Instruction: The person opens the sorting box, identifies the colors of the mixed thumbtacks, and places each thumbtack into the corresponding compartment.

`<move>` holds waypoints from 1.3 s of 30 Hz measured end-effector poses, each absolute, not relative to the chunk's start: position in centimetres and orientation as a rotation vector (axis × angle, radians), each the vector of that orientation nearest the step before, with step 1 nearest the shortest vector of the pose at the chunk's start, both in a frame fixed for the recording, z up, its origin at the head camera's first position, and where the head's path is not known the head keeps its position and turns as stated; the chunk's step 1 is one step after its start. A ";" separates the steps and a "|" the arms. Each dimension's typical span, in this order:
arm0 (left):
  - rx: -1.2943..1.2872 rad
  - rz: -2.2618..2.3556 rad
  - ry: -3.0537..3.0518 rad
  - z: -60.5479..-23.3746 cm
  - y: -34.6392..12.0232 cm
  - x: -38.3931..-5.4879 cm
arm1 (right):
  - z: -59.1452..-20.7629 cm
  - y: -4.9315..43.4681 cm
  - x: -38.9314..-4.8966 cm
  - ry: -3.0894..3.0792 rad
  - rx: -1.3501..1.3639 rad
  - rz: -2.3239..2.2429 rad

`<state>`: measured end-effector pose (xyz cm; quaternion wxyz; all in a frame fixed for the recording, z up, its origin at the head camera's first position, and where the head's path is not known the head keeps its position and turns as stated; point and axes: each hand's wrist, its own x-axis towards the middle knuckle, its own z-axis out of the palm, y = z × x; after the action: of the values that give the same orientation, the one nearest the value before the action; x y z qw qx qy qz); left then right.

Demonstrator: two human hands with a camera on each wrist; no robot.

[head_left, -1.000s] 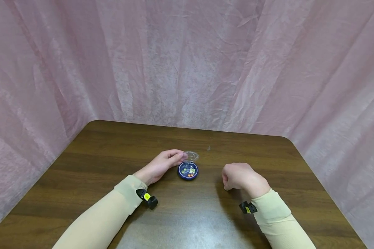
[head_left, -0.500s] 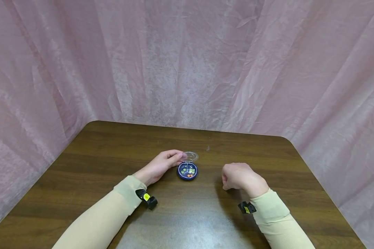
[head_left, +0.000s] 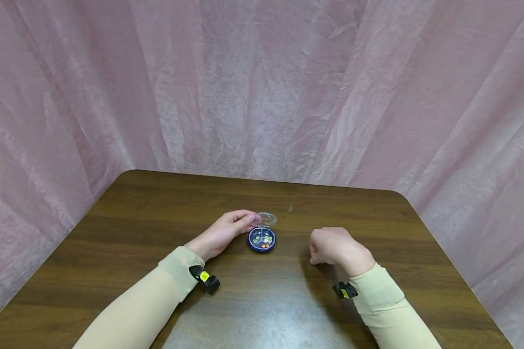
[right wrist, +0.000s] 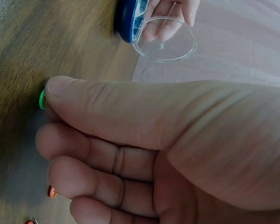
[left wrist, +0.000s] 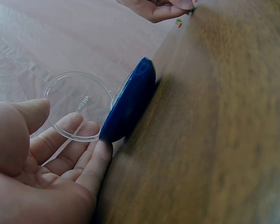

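A round blue pill case (head_left: 262, 249) stands mid-table with its clear hinged lid (left wrist: 79, 79) raised. Small green, yellow and orange pieces lie in its divided compartments. My left hand (head_left: 220, 235) holds the lid at its left side, thumb at the rim and fingers behind it; one fingertip reaches the blue base. To the right of the case, my right hand (head_left: 338, 247) is low over the table, fingers curled. Its thumb and forefinger pinch a small green disc (right wrist: 42, 99) at the tabletop, seen mostly edge-on. The head view hides this disc behind the hand.
Near the right fingertips, a small orange-red piece (right wrist: 52, 192) and another red one (right wrist: 30, 222) lie on the brown wooden table (head_left: 262, 300). A tiny clear scrap (head_left: 290, 207) lies behind the case. Pink curtains (head_left: 253, 87) hang around the table's far and side edges.
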<state>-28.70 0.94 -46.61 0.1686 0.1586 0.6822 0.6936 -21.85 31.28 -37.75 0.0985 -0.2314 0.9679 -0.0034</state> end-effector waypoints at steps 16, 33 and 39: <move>0.454 1.978 1.936 -46.6 1.0 -28.6 | -37.7 31.3 -21.9 2.878 -0.706 0.010; 0.451 1.977 1.935 -46.4 1.0 -28.5 | -37.6 31.1 -22.0 2.894 -0.748 -0.013; 0.459 1.985 1.934 -46.4 1.0 -28.6 | -37.4 30.8 -22.3 2.883 -0.801 -0.097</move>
<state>-28.57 1.03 -46.42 0.1656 0.1610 0.6791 0.6968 -22.29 30.84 -37.42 0.0737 -0.2669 0.9604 -0.0322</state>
